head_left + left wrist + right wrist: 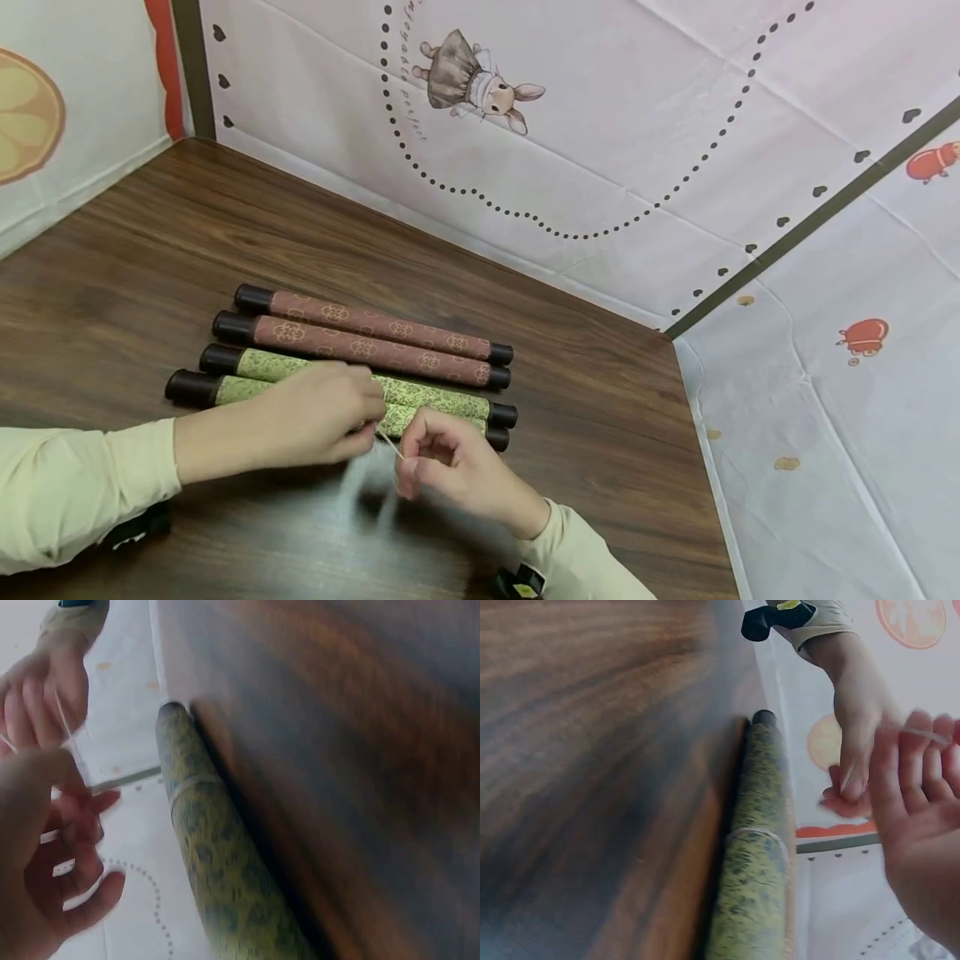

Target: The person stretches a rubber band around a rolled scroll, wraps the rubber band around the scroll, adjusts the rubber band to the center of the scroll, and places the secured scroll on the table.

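Two green patterned scrolls (pixel 442 398) with black end knobs lie side by side, rolled up. A thin pale cord wraps round the nearer green scroll (pixel 225 862), as both wrist views show. Above its near side my left hand (pixel 322 417) pinches a thin pale string (pixel 390 443), its fingers hiding part of the scrolls. To the right, my right hand (pixel 457 467) pinches the same string between thumb and forefinger, so a short length stretches between the hands. In the right wrist view the string crosses the right hand's fingertips (pixel 922 724).
Behind the green scrolls lie two reddish-brown scrolls (pixel 390 352) with gold motifs, parallel to them. All rest on a dark wood-grain table (pixel 585 400). Printed white cloth (pixel 600 125) walls in the back and sides. A pale glare lies on the table near the hands.
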The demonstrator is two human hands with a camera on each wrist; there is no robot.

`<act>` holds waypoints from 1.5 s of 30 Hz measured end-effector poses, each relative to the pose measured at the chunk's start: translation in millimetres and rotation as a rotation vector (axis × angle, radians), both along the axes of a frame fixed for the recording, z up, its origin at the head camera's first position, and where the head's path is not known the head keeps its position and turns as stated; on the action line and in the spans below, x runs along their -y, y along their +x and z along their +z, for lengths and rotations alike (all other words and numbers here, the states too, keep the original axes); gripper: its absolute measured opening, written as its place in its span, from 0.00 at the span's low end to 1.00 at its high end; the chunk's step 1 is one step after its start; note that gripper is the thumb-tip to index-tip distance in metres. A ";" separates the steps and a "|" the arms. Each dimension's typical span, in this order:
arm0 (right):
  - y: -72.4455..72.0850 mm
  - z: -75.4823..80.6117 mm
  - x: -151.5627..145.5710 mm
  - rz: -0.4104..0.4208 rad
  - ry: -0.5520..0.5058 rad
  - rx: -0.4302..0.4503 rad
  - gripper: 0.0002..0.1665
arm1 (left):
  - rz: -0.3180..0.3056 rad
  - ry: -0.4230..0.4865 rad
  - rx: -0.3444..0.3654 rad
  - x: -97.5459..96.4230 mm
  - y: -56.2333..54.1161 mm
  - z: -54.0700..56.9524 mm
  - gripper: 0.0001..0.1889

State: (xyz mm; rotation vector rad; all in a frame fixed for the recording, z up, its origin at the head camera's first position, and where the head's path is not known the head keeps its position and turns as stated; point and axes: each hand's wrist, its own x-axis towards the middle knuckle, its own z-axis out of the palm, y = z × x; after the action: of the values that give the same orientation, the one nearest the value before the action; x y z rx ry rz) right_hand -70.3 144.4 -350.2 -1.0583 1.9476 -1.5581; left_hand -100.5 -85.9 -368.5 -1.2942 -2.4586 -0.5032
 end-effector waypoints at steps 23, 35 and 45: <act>-17.0 8.5 9.7 -0.446 0.700 -0.105 0.28 | -0.429 0.018 0.166 -15.3 37.2 -3.7 0.18; -8.5 17.1 20.0 -0.438 0.380 0.130 0.31 | -0.476 -0.137 0.206 -26.2 50.5 -15.7 0.40; -1.2 8.1 7.5 -0.312 0.833 -0.634 0.18 | -0.445 -0.031 0.188 -10.7 40.8 -4.5 0.17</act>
State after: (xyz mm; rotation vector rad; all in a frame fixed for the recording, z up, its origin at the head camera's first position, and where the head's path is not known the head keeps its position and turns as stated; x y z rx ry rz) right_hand -71.5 136.9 -342.1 -0.9389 2.8930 -0.3635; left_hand -59.7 -75.2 -373.0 -1.8980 -2.3228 -0.7244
